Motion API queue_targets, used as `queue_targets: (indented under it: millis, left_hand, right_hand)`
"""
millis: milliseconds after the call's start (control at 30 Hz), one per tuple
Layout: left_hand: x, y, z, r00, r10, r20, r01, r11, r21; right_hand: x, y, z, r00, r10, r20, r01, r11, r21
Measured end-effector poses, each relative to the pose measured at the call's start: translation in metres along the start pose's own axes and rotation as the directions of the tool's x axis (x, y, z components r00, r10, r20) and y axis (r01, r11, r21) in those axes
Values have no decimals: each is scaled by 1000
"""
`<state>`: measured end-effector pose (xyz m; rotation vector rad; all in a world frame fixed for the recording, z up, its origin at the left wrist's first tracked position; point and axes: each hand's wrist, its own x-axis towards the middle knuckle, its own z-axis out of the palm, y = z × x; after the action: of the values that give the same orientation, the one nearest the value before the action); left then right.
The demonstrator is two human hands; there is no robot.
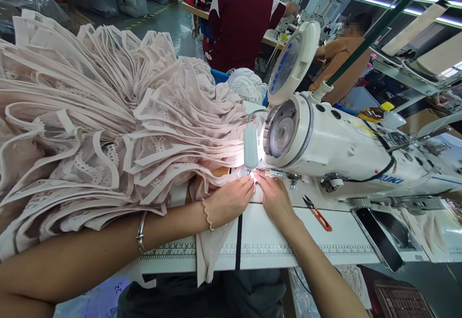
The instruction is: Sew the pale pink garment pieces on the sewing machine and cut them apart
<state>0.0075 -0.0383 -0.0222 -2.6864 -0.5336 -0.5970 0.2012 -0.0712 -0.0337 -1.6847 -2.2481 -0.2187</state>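
My left hand (234,197) and right hand (276,197) met on a thin, pale pink piece of soft cloth (213,255), to the left of the white, rounded metal sewing machine (335,135). The fingers of both hands were bent and kept close together, their tips nearly touching on the cloth; whether they pinched it or only pressed it flat, I could not tell. What looked like its loose end ran under my left wrist and hung over the near edge of the white, ruled surface (267,248).

I judged the cloth light, limp and stretchy, likely to slide or pucker rather than tear. The sensible hold was flat-fingered, close to its edge, with little pull.

A pale green, oblong lamp (250,146) blocked the needle area, and its glare washed out the cloth at my fingertips. To the left, a big heap of pale pink, white-edged garments (83,92) ran out of view, so I could not make out whether my piece joined it. My left forearm covered some of the near folds.
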Motion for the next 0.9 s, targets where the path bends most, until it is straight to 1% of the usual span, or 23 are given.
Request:
queue_targets:
  millis: [100,267,400,533,600,667,800,900]
  left_hand:
    - [0,-1,4,1000,-7,-22,7,1000,-18]
    - [-1,-2,7,999,-32,-8,32,998,-61]
    - [-1,-2,8,998,-61,-32,58,993,-103]
    - [1,-4,9,996,-81,-48,76,993,-96]
    - [1,-4,10,995,-89,-52,83,992,-96]
    - [1,-3,10,994,-100,-50,94,989,-110]
    - [2,-2,6,991,-131,-23,126,979,-157]
    - [2,-5,3,993,-120,-12,118,987,-111]
  right_hand:
    - [2,-1,-1,1000,10,6,-10,1000,8]
    - [5,-4,-4,998,49,45,-48,999,-11]
    - [8,-8,-9,989,89,119,-85,995,-43]
    - [11,-12,-14,968,142,205,-129,989,-79]
    - [12,-14,-16,961,158,228,-141,986,-89]
    - [12,-14,-16,961,162,225,-146,986,-85]
    - [12,-10,-10,975,142,173,-137,990,-43]
    - [9,-5,-4,986,138,96,-139,990,5]
